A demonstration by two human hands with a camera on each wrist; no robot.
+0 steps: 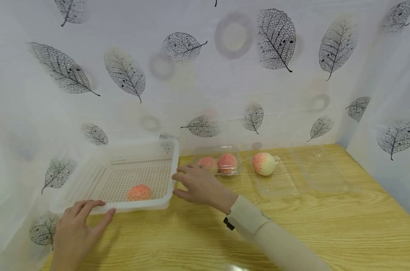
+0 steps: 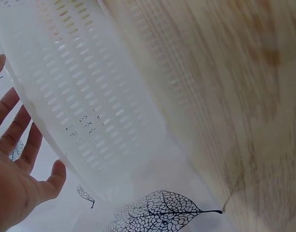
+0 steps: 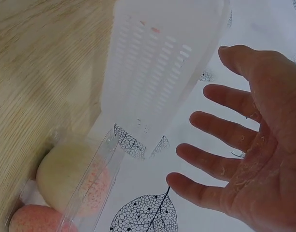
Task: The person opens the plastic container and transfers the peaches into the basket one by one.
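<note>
A white perforated plastic basket (image 1: 123, 206) stands at the left of the table, with one pink peach (image 1: 139, 192) lying inside near its front wall. My left hand (image 1: 76, 225) is at the basket's front left corner, fingers spread; in the left wrist view the fingertips are right at the rim. On the other side, my right hand (image 1: 199, 185) reaches to the basket's right wall, fingers extended and parted. It holds nothing in the right wrist view. Behind this hand sits a clear plastic box (image 1: 232, 149) with two peaches (image 1: 227, 164) in it.
To the right lies an opened clear plastic box (image 1: 279, 184) with one pink and cream peach (image 1: 264, 164) in its left part. A white curtain (image 1: 232, 82) with leaf prints hangs behind the wooden table (image 1: 198, 241) and at both sides.
</note>
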